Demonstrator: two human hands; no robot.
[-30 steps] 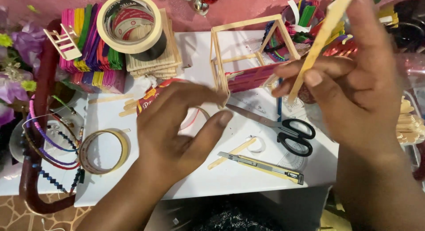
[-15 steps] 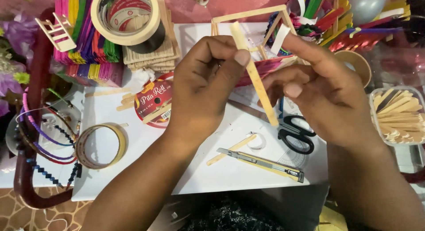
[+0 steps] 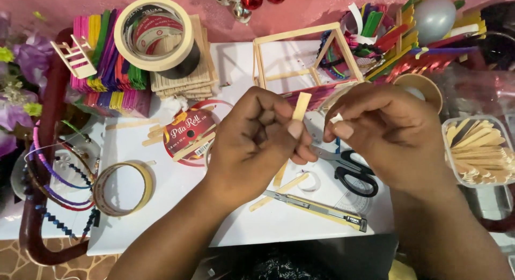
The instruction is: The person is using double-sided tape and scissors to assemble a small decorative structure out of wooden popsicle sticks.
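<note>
Left hand (image 3: 257,138): your fingers are closed on a plain wooden craft stick (image 3: 300,106), held upright over the middle of the tabletop (image 3: 177,205); its top pokes out above your thumb, its lower end shows below your palm.
Right hand (image 3: 389,135): pinched shut on a small white scrap (image 3: 336,118), probably tape, just right of the stick and not touching it.
Change: a second ago your right hand held the stick high at the far right; half a second ago both hands had it; now only the left keeps it. Your right hand looks free to work the scrap.
Near your hands: black-handled scissors (image 3: 351,170) lie beneath your right hand; a utility knife (image 3: 316,205) and a loose stick (image 3: 279,191) sit nearer you.
Far side: the stick-built house frame (image 3: 300,54) stands just beyond your knuckles.
Left: red ribbon roll (image 3: 188,132), tape ring (image 3: 123,186), large masking tape roll (image 3: 155,30) on coloured sticks (image 3: 102,49).
Right: clear tub of plain sticks (image 3: 477,148).
</note>
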